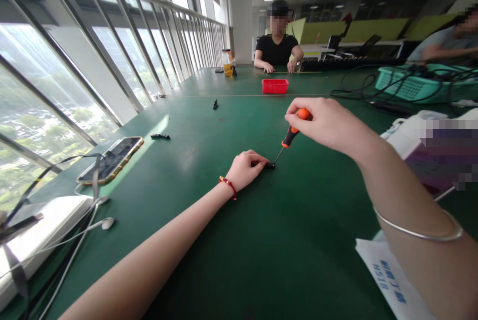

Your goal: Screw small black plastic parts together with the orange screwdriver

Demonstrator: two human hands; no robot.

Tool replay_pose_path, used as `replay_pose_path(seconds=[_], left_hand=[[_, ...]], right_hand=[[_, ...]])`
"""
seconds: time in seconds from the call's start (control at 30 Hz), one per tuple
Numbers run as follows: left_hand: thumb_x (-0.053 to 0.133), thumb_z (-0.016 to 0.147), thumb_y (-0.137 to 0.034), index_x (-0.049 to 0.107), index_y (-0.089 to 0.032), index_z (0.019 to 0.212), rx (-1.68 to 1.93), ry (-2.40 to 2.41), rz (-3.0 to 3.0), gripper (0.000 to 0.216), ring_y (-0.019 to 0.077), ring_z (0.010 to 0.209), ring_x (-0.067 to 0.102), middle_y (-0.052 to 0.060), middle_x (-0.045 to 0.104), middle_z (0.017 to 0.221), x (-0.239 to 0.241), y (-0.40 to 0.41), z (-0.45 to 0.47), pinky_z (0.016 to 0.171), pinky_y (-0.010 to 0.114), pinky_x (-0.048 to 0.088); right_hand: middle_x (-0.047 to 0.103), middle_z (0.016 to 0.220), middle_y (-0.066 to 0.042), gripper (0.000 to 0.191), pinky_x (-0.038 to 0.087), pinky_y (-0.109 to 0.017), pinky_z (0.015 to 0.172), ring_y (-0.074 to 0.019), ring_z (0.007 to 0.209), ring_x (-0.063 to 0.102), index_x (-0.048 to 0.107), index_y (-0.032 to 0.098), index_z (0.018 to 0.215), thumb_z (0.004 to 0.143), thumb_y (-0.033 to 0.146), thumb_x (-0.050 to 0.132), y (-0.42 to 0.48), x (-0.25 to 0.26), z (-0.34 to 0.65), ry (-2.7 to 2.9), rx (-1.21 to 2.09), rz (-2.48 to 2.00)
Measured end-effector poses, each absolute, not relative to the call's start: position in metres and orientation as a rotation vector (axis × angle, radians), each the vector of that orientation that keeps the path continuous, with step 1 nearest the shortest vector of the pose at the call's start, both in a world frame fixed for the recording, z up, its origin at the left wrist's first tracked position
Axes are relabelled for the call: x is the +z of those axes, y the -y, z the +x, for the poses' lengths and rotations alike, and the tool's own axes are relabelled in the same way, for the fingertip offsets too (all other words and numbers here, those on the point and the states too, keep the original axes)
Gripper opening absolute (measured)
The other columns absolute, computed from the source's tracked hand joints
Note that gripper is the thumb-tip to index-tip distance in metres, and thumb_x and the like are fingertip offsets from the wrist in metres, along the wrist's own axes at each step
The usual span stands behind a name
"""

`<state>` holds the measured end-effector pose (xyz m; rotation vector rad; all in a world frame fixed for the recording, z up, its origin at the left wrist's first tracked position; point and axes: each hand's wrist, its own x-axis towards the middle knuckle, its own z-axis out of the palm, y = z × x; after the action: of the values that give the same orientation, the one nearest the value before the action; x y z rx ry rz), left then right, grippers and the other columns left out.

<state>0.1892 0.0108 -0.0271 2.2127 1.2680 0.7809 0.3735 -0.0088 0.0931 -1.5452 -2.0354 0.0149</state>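
In the head view my right hand (317, 118) grips the orange-and-black handle of a screwdriver (290, 137), which leans with its shaft pointing down and left. The tip meets the end of a small black part (271, 165) lying on the green tabletop. Fingers of my left hand (247, 166) pinch that part and press it against the table, covering most of it. Two other small black pieces lie apart on the table, one (160, 136) left of my left hand and another (215, 104) farther back.
A red tray (275, 86) stands ahead, before a person in black. At left lie a phone (112, 160), cables and white earphones (107, 223) near the railing. On the right are a teal basket (407, 86) with black cables, a tissue pack (440, 151) and a white printed packet (390, 275).
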Motion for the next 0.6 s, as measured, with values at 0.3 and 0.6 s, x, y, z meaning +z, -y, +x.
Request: replay_pose_path(seconds=[0.3, 0.6], left_hand=[[0.048, 0.083, -0.018, 0.074, -0.02, 0.089, 0.761, -1.319, 2.219, 0.026, 0.0163, 0.087, 0.059, 0.004, 0.065, 0.091, -0.026, -0.009, 0.191, 0.086, 0.028, 0.047], [0.048, 0.082, -0.018, 0.073, -0.02, 0.088, 0.768, -1.326, 2.233, 0.026, 0.0168, 0.088, 0.058, 0.003, 0.065, 0.09, -0.028, -0.009, 0.191, 0.087, 0.029, 0.047]], right_hand=[[0.057, 0.062, -0.002, 0.032, 0.026, -0.027, 0.052, -0.0154, 0.054, 0.045, 0.062, 0.024, 0.075, 0.082, 0.048, 0.04, 0.02, 0.099, 0.372, 2.082, -0.109, -1.76], [0.059, 0.065, 0.0, 0.028, 0.029, -0.027, 0.052, -0.015, 0.055, 0.048, 0.061, 0.026, 0.085, 0.081, 0.046, 0.041, 0.019, 0.099, 0.377, 2.122, 0.085, -1.761]])
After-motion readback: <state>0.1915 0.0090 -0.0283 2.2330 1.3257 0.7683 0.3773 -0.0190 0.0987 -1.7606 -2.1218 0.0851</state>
